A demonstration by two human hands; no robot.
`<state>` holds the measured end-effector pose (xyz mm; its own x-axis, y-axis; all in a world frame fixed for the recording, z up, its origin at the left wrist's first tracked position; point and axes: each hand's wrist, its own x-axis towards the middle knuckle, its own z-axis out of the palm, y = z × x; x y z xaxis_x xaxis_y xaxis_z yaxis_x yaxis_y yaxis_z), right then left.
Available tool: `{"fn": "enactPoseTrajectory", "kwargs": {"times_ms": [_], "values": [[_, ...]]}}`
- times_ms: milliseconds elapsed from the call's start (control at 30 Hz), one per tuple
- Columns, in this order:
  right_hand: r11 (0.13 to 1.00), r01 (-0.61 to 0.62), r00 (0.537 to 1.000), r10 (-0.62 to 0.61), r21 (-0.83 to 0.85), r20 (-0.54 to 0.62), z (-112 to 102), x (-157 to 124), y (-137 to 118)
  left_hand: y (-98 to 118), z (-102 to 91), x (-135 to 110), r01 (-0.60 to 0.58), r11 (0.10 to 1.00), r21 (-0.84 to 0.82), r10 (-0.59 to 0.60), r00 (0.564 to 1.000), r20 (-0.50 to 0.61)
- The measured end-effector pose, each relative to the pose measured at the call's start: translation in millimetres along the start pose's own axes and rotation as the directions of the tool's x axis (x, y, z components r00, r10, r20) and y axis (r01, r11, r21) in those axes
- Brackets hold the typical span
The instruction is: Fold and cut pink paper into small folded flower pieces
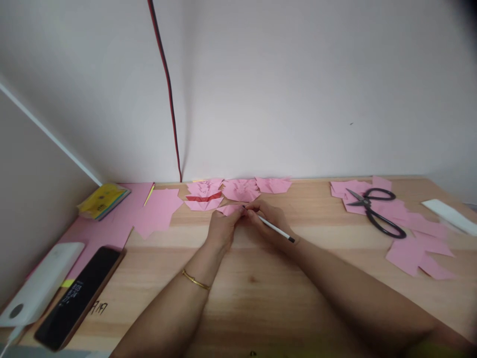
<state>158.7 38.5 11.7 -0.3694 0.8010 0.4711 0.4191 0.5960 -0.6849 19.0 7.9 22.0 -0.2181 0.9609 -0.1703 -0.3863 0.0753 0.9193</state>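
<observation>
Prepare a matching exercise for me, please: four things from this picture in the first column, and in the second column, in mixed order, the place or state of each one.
Things
1. pen
2. scissors
3. phone
4. bracelet

Places and states
A. opened, resting on pink paper scraps
B. gold-coloured, worn on the left arm
C. held in the right hand
D. black, showing small white figures

Right pairs: 1-C, 2-A, 3-D, 4-B
</observation>
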Motion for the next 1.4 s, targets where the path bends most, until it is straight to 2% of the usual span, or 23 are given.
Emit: {"fn": "enactPoseTrajectory", "kwargs": {"times_ms": [100,300,500,667,867,933,967,1067,1200,1300,1400], "values": [[1.0,0.005,1.0,-0.005,-0.002,0.005,0,0,0,-1,-0.9,1,-0.003,1.0,0.006,0.003,1.0,-0.018],[1.0,-0.014,1.0,0.014,-0.006,-0.016,1,0,0,0,-1.2,1,-0.036,0.999,0.0,0.036,0.999,0.023],[1.0,0.028,1.0,-0.028,0.01,0.004,-1,-1,0,-6,-3.6,3,-0.023,0.999,-0.031,0.024,0.999,0.029],[0.996,0.091,0.983,-0.093,-0.018,-0.161,-5,3,-1,0,-0.6,2,0.013,0.991,-0.133,-0.011,1.0,0.016],[0.965,0.217,0.898,-0.257,-0.15,-0.357,-12,14,17,3,0.9,4,0.032,0.978,-0.207,-0.032,0.999,0.001],[0.953,0.228,0.882,-0.288,-0.199,-0.371,-16,16,24,1,0.1,5,0.029,0.974,-0.224,-0.032,0.999,-0.008],[0.949,0.227,0.89,-0.293,-0.219,-0.35,-19,17,26,0,-0.4,6,0.026,0.973,-0.228,-0.029,0.999,-0.014],[0.945,0.177,0.913,-0.263,-0.276,-0.313,-36,21,29,-2,-2.0,7,0.023,0.978,-0.21,-0.026,1.0,-0.011],[0.909,0.06,0.936,-0.195,-0.412,-0.294,-78,21,37,-5,-4.0,7,0.014,0.989,-0.15,-0.016,1.0,-0.01],[0.828,-0.011,0.986,-0.083,-0.561,-0.143,-118,6,62,-6,-4.3,6,-0.023,0.998,-0.055,0.022,0.999,-0.03],[0.723,-0.038,0.999,0.029,-0.69,-0.025,-154,-21,96,-6,-3.0,4,-0.033,0.999,0.025,0.034,0.999,-0.028]]}}
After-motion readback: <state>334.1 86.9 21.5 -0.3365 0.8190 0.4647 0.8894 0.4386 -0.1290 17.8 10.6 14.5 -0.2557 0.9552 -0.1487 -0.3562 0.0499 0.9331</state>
